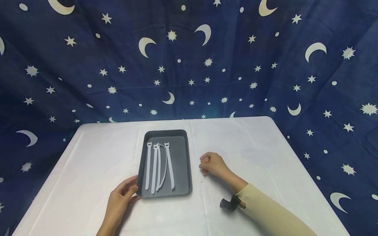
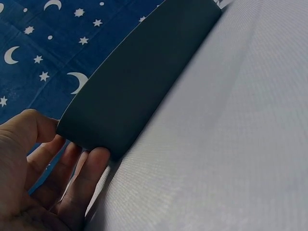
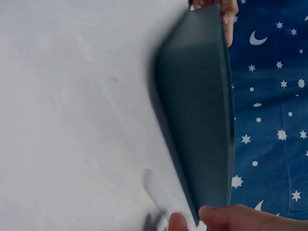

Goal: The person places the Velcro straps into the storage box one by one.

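A dark grey rectangular tray [image 1: 182, 164] rests on the white table. Several white cable ties [image 1: 154, 168] with slotted heads lie lengthwise in its left and middle part, one bent into a long loop. My left hand [image 1: 118, 198] grips the tray's near left corner, thumb at the rim and fingers against the outer wall [image 2: 120, 91]. To the right of the tray, apart from it, is my right hand [image 1: 214, 164], fingers bent toward the thumb. In the right wrist view it pinches a blurred white strip [image 3: 153, 187] like a cable tie, hardly visible against the white cloth.
A white cloth [image 1: 248, 147] with fold lines covers the table around the tray. Behind and beside the table hangs a dark blue curtain [image 1: 183, 88] with moons and stars. A black wrist strap piece [image 1: 228, 205] sticks out below my right sleeve.
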`<state>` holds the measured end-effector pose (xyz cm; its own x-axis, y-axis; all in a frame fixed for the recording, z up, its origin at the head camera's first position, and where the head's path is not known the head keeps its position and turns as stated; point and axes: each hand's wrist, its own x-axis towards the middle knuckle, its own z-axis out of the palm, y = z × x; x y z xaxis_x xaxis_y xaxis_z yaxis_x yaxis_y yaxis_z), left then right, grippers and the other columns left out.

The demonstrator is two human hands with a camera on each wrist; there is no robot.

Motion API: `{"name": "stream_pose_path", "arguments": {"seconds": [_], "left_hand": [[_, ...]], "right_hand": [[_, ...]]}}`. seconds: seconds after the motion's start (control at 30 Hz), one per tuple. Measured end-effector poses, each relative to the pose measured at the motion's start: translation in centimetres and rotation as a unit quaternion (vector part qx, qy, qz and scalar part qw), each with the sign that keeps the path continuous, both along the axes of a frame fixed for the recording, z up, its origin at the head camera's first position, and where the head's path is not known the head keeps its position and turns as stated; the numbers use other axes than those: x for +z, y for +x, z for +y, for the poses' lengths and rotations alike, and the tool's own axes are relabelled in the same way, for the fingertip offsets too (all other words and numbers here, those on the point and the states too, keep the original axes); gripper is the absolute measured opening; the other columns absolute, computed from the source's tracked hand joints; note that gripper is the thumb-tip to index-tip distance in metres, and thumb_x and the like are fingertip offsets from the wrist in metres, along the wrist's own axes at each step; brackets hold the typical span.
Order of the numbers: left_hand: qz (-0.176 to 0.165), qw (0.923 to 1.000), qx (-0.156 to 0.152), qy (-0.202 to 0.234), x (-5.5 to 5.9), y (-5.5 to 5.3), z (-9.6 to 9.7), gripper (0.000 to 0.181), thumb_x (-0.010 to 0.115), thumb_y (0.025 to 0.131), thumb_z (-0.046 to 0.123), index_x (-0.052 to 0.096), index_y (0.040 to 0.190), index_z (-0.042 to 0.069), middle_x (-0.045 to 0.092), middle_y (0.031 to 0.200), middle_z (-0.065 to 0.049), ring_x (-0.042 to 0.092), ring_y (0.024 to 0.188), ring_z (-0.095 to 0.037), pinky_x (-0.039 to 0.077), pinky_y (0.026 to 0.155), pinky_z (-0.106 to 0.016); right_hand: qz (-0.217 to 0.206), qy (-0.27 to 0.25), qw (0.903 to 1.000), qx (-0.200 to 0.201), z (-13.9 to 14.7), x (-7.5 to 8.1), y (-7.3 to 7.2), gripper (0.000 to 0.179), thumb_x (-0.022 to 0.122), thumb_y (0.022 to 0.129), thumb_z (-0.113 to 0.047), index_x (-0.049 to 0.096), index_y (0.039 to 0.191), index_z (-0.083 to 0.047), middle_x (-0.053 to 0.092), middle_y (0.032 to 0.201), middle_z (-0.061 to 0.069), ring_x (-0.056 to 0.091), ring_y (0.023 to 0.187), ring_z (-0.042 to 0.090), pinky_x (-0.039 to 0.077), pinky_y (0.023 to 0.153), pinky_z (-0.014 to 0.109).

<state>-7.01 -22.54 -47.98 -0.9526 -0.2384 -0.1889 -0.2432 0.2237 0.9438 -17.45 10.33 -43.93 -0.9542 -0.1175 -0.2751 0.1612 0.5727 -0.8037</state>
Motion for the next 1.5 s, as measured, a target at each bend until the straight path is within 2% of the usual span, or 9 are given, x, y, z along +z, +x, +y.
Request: {"name": "stream_pose_path", "arguments": {"seconds": [0.2, 0.37, 0.5, 0.77, 0.9, 1.17, 1.4, 1.5], "left_hand": [[-0.003, 1.0, 0.005, 0.005, -0.2, 0.0, -0.1, 0.045, 0.068, 0.094, 0.023, 0.056, 0.134, 0.007, 0.06, 0.134, -0.019, 0.067, 0.092, 0.004, 0.064, 0.076, -0.026], [0.0, 1.0, 0.004, -0.003, -0.2, -0.2, 0.0, 0.044, 0.067, 0.095, 0.023, 0.056, 0.134, 0.007, 0.061, 0.134, -0.018, 0.07, 0.096, -0.004, 0.064, 0.076, -0.026], [-0.003, 1.0, 0.0, 0.001, -0.1, -0.2, 0.0, 0.043, 0.066, 0.095, 0.022, 0.056, 0.134, 0.008, 0.06, 0.134, -0.018, 0.07, 0.096, -0.005, 0.064, 0.077, -0.026], [-0.008, 0.9999, 0.002, 0.007, -0.1, -0.3, -0.2, 0.044, 0.066, 0.095, 0.022, 0.055, 0.135, 0.008, 0.06, 0.134, -0.019, 0.067, 0.092, 0.004, 0.064, 0.078, -0.026], [-0.011, 0.9999, 0.003, 0.006, -0.1, -0.2, -0.2, 0.044, 0.066, 0.096, 0.021, 0.055, 0.136, 0.008, 0.059, 0.135, -0.019, 0.069, 0.094, 0.001, 0.064, 0.078, -0.026], [-0.009, 0.9999, 0.007, -0.003, 0.0, -0.2, 0.0, 0.044, 0.065, 0.096, 0.021, 0.055, 0.136, 0.007, 0.059, 0.135, -0.019, 0.071, 0.099, -0.011, 0.064, 0.077, -0.026], [-0.015, 0.9998, 0.004, 0.009, -0.1, -0.2, -0.1, 0.042, 0.065, 0.096, 0.018, 0.055, 0.135, 0.008, 0.059, 0.135, -0.019, 0.069, 0.093, 0.0, 0.064, 0.078, -0.026], [-0.011, 0.9999, 0.001, 0.013, -0.1, -0.1, -0.1, 0.043, 0.066, 0.095, 0.018, 0.055, 0.135, 0.007, 0.059, 0.135, -0.02, 0.068, 0.091, 0.003, 0.064, 0.078, -0.027]], "right_hand": [[0.072, 0.055, 0.9958, -0.016, -0.6, -1.3, 1.1, 0.032, 0.073, 0.076, -0.004, 0.068, 0.106, 0.005, 0.065, 0.076, 0.003, 0.06, 0.063, 0.013, 0.056, 0.058, 0.026], [0.131, 0.105, 0.9854, -0.03, -1.7, -1.8, 1.9, 0.031, 0.078, 0.075, -0.002, 0.069, 0.103, 0.006, 0.069, 0.086, 0.01, 0.066, 0.079, 0.022, 0.061, 0.071, 0.033], [0.151, 0.123, 0.98, -0.039, -2.2, -1.8, 2.2, 0.031, 0.077, 0.074, 0.001, 0.068, 0.103, 0.008, 0.07, 0.09, 0.016, 0.068, 0.084, 0.03, 0.063, 0.074, 0.038], [0.142, 0.134, 0.9792, -0.055, -2.8, -1.3, 1.9, 0.029, 0.077, 0.071, 0.003, 0.068, 0.099, 0.006, 0.068, 0.081, 0.01, 0.066, 0.075, 0.024, 0.061, 0.069, 0.035], [0.135, 0.126, 0.981, -0.058, -3.0, -1.4, 1.7, 0.03, 0.079, 0.07, 0.004, 0.067, 0.098, 0.005, 0.068, 0.082, 0.01, 0.066, 0.076, 0.025, 0.062, 0.069, 0.034], [0.13, 0.115, 0.9834, -0.054, -2.9, -1.6, 1.6, 0.033, 0.077, 0.074, 0.002, 0.063, 0.103, 0.007, 0.063, 0.072, 0.006, 0.061, 0.062, 0.017, 0.059, 0.059, 0.029], [0.109, 0.12, 0.9853, -0.054, -2.3, -1.9, 0.7, 0.028, 0.075, 0.074, -0.003, 0.068, 0.1, 0.006, 0.067, 0.068, 0.006, 0.062, 0.062, 0.016, 0.059, 0.059, 0.029], [0.074, 0.104, 0.9905, -0.052, -2.0, -1.6, 0.3, 0.025, 0.073, 0.074, -0.004, 0.069, 0.098, 0.004, 0.067, 0.071, 0.006, 0.062, 0.062, 0.017, 0.058, 0.057, 0.028]]}}
